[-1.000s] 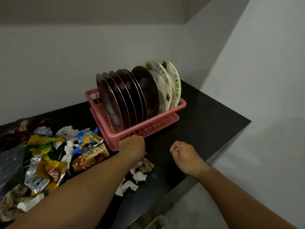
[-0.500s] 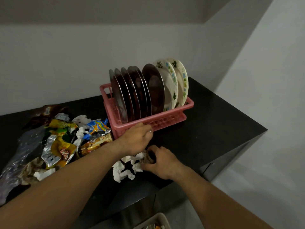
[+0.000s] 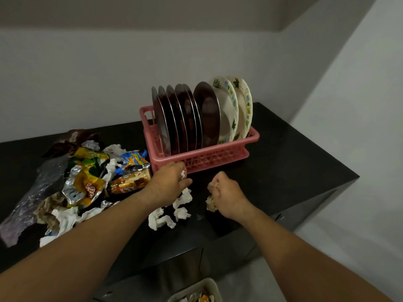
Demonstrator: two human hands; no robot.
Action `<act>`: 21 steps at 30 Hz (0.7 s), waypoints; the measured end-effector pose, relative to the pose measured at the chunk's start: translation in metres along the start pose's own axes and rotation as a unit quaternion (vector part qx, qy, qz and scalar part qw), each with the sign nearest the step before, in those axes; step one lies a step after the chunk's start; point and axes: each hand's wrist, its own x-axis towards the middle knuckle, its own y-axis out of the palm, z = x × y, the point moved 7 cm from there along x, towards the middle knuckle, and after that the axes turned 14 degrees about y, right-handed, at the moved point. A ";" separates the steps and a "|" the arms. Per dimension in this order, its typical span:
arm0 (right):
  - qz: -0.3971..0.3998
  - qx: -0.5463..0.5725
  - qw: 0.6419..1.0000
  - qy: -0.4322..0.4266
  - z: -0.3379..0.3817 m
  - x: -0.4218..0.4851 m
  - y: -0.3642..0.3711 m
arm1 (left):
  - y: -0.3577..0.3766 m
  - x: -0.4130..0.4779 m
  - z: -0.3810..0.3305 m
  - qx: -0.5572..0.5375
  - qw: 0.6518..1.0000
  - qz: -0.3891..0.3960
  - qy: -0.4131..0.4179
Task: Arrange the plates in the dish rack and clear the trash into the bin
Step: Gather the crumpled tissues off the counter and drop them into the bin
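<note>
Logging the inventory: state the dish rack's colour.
Pink plastic dish rack, shown best in the head view.

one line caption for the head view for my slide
Left hand and right hand each closed on crumpled paper beside the pink plastic dish rack, full of upright plates.

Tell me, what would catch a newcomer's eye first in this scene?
The pink plastic dish rack at the back of the black countertop stands out, packed with upright dark steel plates and white patterned plates. To its left sprawls a colourful heap of crumpled snack wrappers. In front, the left hand closes on white tissue, while the right hand clutches a brownish paper wad.
</note>
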 end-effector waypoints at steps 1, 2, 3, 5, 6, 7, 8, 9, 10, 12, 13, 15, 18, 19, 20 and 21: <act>-0.004 0.018 1.000 0.000 0.000 -0.003 -0.008 | 0.000 0.001 -0.004 0.000 1.000 -0.001 -0.004; -0.003 0.035 0.999 0.001 -0.001 -0.006 -0.013 | -0.001 0.001 -0.007 -0.002 1.000 -0.005 -0.011; 0.001 0.054 0.999 0.002 -0.002 -0.008 -0.017 | -0.001 0.001 -0.010 -0.008 1.000 -0.011 -0.019; 0.000 0.087 0.996 0.003 -0.005 -0.013 -0.023 | 0.000 0.001 -0.019 -0.026 0.999 -0.020 -0.034; -0.010 0.099 0.995 -0.001 -0.007 -0.015 -0.027 | 0.002 0.000 -0.024 -0.031 0.999 -0.023 -0.037; -0.023 0.111 0.993 -0.007 -0.008 -0.018 -0.030 | 0.005 0.000 -0.029 -0.032 0.998 -0.026 -0.036; -0.039 0.118 0.992 -0.015 -0.010 -0.021 -0.034 | 0.008 -0.001 -0.034 -0.032 0.998 -0.030 -0.033; -0.055 0.118 0.991 -0.022 -0.012 -0.026 -0.038 | 0.011 -0.002 -0.040 -0.032 0.999 -0.031 -0.029; -0.065 0.109 0.992 -0.024 -0.014 -0.030 -0.042 | 0.015 -0.004 -0.045 -0.032 0.999 -0.028 -0.025; -0.052 0.069 0.996 -0.017 -0.022 -0.035 -0.041 | 0.023 -0.007 -0.054 -0.033 0.999 -0.016 -0.008; -0.029 0.035 0.999 -0.010 -0.027 -0.036 -0.037 | 0.026 -0.010 -0.058 -0.035 0.999 -0.011 -0.003; 0.009 -0.033 0.999 0.013 -0.040 -0.035 -0.028 | 0.031 -0.016 -0.062 -0.057 0.998 -0.006 -0.010; 0.013 -0.052 0.998 0.037 -0.059 -0.036 -0.026 | 0.040 -0.025 -0.066 -0.081 0.996 -0.001 -0.022; 0.006 -0.052 0.998 0.037 -0.064 -0.038 -0.026 | 0.045 -0.029 -0.066 -0.079 0.996 0.011 -0.025; -0.005 -0.056 0.998 0.034 -0.068 -0.041 -0.025 | 0.050 -0.034 -0.067 -0.073 0.997 0.027 -0.024; -0.013 -0.059 0.998 0.033 -0.072 -0.044 -0.024 | 0.056 -0.039 -0.068 -0.064 0.997 0.047 -0.018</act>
